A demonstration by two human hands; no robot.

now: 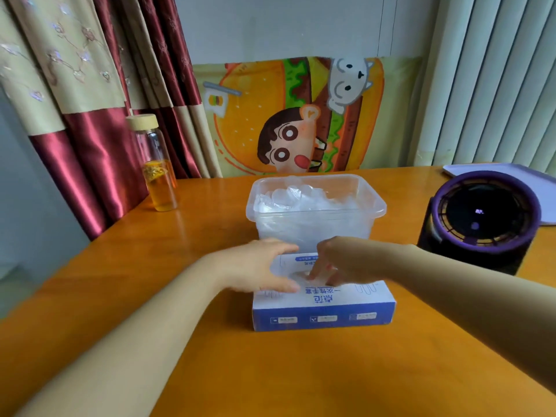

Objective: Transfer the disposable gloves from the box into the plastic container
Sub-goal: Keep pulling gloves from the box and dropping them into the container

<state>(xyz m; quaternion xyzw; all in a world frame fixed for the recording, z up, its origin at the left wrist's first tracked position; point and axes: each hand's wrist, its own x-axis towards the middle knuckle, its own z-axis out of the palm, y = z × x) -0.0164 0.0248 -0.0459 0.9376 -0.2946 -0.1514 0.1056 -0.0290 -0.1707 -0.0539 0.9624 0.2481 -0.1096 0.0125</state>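
- Far left on the desk [210,371]: glass bottle [156,164] of amber drink, well apart from the work.
- Left hand [258,266] flat, fingers spread, pressing the glove box [323,308] top.
- Just behind: clear plastic container [373,203], crumpled disposable gloves [294,197] already inside.
- Box contents hidden.
- Right hand [340,263] dipped at the box opening; grip lost in blur, cannot tell.
- Probably featherlight, limp, slippery film; best pinched at an exposed edge.
- Far right: purple round appliance [481,218], purpose unclear.

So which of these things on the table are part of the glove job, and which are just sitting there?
In use: glove box, plastic container, gloves already inside it, left hand on the box, right hand at its opening.
Lying about: glass bottle, purple round device, pale tray.
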